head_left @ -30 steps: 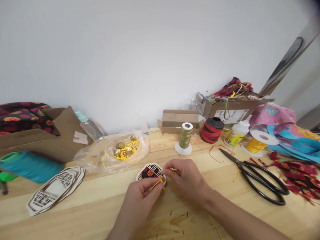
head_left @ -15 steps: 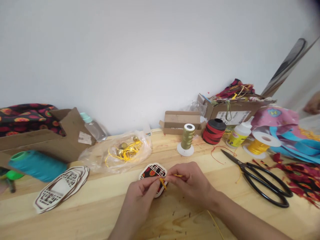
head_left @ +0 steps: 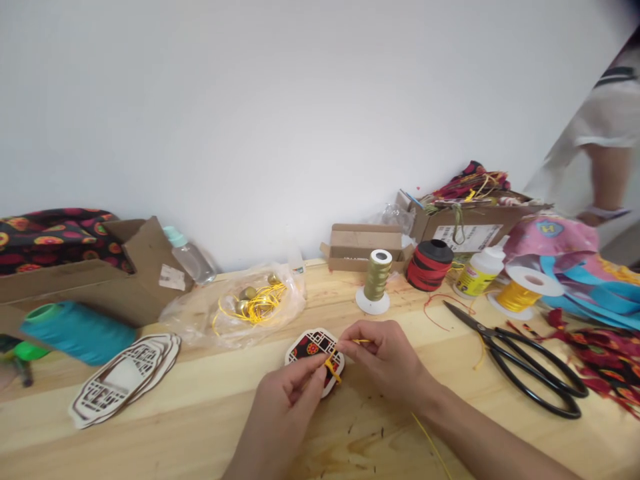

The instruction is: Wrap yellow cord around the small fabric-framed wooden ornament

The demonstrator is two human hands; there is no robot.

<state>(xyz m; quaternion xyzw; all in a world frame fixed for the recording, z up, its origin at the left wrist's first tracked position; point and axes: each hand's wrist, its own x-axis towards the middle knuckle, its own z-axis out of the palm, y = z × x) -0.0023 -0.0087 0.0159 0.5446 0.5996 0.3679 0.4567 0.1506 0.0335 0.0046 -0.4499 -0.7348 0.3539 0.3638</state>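
A wooden fretwork pendant [head_left: 304, 349] with black-and-red patterned fabric behind its cut-outs is at the middle of the table. My left hand [head_left: 295, 397] pinches a yellow cord [head_left: 332, 368] over the pendant's right part, partly hiding it. My right hand [head_left: 383, 353] pinches the same cord just to the right, its thumb and forefinger closed. Between the two pinches runs a short length of cord. A long tail hangs below my right wrist toward the table's front edge. Whether my left fingers also touch the pendant is hidden.
Black scissors [head_left: 520, 360] lie right of my right arm. Behind stand a gold thread spool [head_left: 376, 279], a red cord spool [head_left: 430, 265], a glue bottle [head_left: 479, 272] and a yellow cord spool [head_left: 523, 293]. Left are fretwork pieces [head_left: 125, 380], a teal thread cone [head_left: 80, 333] and a bag of bells [head_left: 250, 300].
My hands have drawn slightly apart, with more cord showing between them. The pendant sits a little farther right in view. At the far right, a person's leg and white clothing have come into view.
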